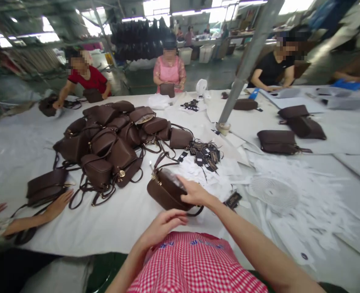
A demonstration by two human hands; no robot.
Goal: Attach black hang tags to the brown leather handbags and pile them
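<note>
A dark brown handbag [164, 191] stands at the near edge of the table, its top unzipped and clear plastic showing inside. My right hand [195, 192] grips its right end, thumb outside and fingers at the opening. Just below the bag's near side, my left hand [166, 225] has its fingers stretched out and holds nothing; whether the fingertips touch the leather I cannot tell. The bag's thin strap [164, 158] trails away behind it. Black hang tags [208, 156] lie in a heap beyond the bag, and a few more tags [233, 200] rest right of my wrist.
A big pile of brown bags [106, 138] covers the table's left middle. At left, a co-worker's hand [57, 205] lies by another bag [45, 187]. A metal post [243, 69] rises from the table. White strips [314, 199] surround a round fan grille [273, 193]. Several people work opposite.
</note>
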